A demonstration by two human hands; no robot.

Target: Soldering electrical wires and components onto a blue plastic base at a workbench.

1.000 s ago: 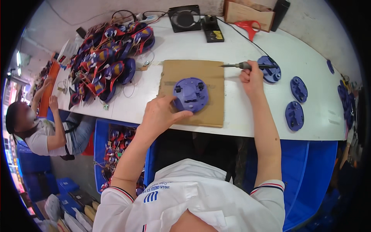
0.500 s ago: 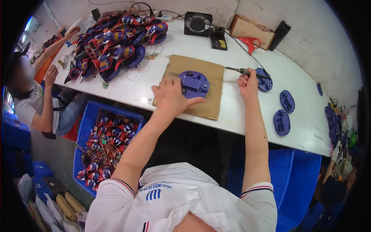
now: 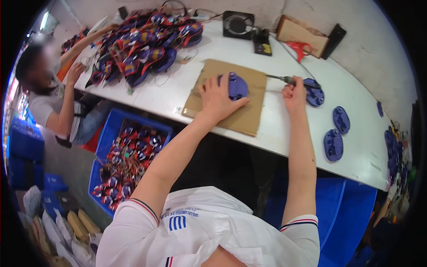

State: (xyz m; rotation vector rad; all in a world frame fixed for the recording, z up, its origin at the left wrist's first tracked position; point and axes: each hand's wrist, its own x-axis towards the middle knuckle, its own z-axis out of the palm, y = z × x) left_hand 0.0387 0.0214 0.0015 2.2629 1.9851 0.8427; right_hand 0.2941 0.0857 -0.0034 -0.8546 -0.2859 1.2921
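A purple oval plastic shell [image 3: 238,86] lies on a brown cardboard sheet [image 3: 240,118] on the white table. My left hand [image 3: 219,99] grips it from the left, covering its left part, with the thumb along the near edge. To the right, my right hand [image 3: 294,94] is closed around the handle of a soldering iron [image 3: 288,80]. The iron's thin metal shaft points left, over the right edge of the cardboard and apart from the shell. Just past my right hand sits another purple shell [image 3: 315,95], partly behind the iron's dark rear end.
Two more purple shells [image 3: 341,120] [image 3: 333,145] lie at the right. A large heap of red-and-purple wired parts [image 3: 142,49] covers the far left, where a co-worker [image 3: 53,98] sits. A black fan [image 3: 238,25] and red scissors [image 3: 300,50] stand behind. Blue bins [image 3: 104,147] are below the table.
My left hand has shifted onto the purple shell, and the shell is turned more upright on the cardboard. My right hand keeps the soldering iron at about the same place. The whole view has shifted slightly.
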